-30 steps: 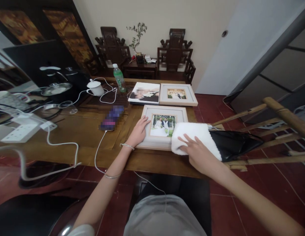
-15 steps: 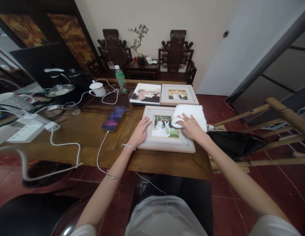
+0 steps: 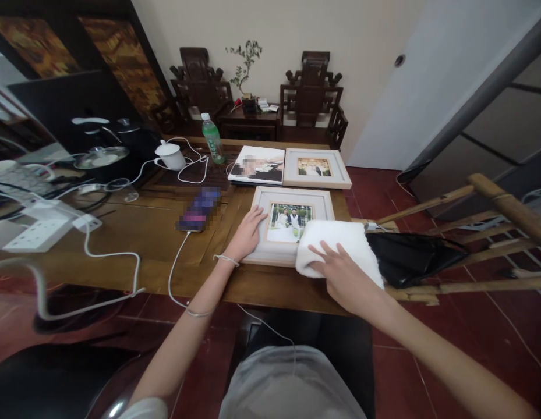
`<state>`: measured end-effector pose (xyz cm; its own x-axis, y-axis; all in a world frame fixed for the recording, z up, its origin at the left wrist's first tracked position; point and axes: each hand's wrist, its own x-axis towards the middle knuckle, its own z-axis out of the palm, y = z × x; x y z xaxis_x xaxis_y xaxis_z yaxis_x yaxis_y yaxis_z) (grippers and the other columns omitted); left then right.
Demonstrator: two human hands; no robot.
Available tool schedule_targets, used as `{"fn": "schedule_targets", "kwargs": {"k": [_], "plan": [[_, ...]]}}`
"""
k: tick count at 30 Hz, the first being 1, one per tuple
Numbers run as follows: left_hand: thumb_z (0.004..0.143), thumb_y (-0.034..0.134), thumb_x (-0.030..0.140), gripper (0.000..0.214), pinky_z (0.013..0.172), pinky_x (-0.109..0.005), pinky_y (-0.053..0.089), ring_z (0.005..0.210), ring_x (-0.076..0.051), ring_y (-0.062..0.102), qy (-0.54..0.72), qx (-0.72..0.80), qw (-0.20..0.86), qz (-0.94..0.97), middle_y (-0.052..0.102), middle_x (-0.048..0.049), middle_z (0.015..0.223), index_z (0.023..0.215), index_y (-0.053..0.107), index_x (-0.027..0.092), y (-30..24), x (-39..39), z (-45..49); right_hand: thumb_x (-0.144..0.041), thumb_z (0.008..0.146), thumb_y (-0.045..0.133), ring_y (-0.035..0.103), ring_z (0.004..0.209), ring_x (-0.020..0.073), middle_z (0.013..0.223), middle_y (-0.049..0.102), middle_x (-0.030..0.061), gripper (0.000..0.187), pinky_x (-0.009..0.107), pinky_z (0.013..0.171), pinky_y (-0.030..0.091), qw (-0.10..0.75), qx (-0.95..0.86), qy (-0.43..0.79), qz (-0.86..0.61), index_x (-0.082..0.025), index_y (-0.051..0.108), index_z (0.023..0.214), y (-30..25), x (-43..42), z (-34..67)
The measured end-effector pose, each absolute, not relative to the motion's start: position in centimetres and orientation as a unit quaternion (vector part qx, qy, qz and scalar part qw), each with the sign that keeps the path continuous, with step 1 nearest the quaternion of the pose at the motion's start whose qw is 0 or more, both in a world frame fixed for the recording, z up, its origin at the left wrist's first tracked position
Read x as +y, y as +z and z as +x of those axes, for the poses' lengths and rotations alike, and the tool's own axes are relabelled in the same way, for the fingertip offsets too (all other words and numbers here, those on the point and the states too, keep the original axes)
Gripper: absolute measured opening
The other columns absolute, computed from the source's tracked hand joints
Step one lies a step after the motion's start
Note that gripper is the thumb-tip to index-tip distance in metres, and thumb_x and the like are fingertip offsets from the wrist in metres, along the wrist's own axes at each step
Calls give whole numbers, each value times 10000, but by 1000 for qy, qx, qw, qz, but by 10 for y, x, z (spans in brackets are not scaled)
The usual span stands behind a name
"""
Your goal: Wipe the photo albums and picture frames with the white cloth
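A light wooden picture frame point(image 3: 273, 251) with a wide pale border and a photo of a couple lies flat near the table's front edge. My left hand point(image 3: 247, 234) rests on its left side, fingers stretched over the rim. In my right hand point(image 3: 338, 265) is a folded white towel point(image 3: 353, 235), pressed over the frame's lower right corner, which it hides. The fingers spread on top of the cloth and the thumb seems tucked into its fold. Behind lie a second picture frame point(image 3: 292, 179) and a white-covered photo album point(image 3: 258, 154).
On the wooden table point(image 3: 165, 256) are a charging phone point(image 3: 198, 209), a green-labelled bottle point(image 3: 213, 139), a lidded white cup point(image 3: 170, 156) and a power strip point(image 3: 38, 233) with loose cables. A bamboo rack point(image 3: 431, 203) with a black bag point(image 3: 418, 256) stands against the right side.
My right hand has moved the towel down from the frame's upper right side to its lower right corner, uncovering the upper right rim. My left hand stays on the left side.
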<state>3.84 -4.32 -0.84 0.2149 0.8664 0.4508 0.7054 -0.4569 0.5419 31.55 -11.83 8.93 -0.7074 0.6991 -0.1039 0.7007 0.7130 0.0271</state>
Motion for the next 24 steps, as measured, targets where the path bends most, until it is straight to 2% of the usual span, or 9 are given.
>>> {"fn": "schedule_targets", "kwargs": {"k": [5, 11, 15, 18, 24], "plan": [[784, 365, 24, 511, 1147, -511, 258, 1389, -237, 295, 360, 511, 108, 773, 472, -105, 1402, 1248, 538, 148, -8, -43, 38, 18, 681, 409, 348, 1331, 336, 1426, 454, 91, 592, 558, 1060, 287, 28, 921, 2, 390, -172, 609, 1205, 81, -108, 308], [786, 371, 27, 511, 1146, -511, 262, 1389, -237, 296, 361, 505, 112, 776, 473, -94, 1401, 1250, 538, 163, -9, -42, 37, -17, 705, 438, 359, 1312, 330, 1404, 480, 110, 550, 557, 1055, 259, 0, 908, 53, 417, -150, 602, 1213, 66, -47, 300], [789, 367, 22, 502, 1142, -513, 267, 1388, -243, 296, 366, 502, 107, 776, 474, -117, 1398, 1246, 540, 140, -11, -42, 36, -27, 739, 414, 318, 1320, 357, 1436, 443, 91, 554, 629, 1019, 245, -22, 883, 87, 461, -161, 568, 1254, 63, -10, 295], [791, 357, 13, 505, 1140, -508, 276, 1387, -239, 300, 362, 504, 103, 777, 477, -117, 1395, 1246, 538, 137, -11, -42, 37, -31, 747, 421, 289, 1318, 398, 1458, 410, 92, 537, 684, 1005, 199, -14, 869, 112, 482, -153, 574, 1248, 58, -3, 290], [791, 346, -1, 504, 1146, -492, 274, 1389, -239, 295, 355, 512, 92, 777, 476, -134, 1394, 1241, 543, 113, -9, -42, 39, -57, 753, 460, 336, 1284, 405, 1439, 432, 112, 492, 652, 1039, 176, 35, 887, 104, 448, -152, 612, 1211, 57, -41, 291]]}}
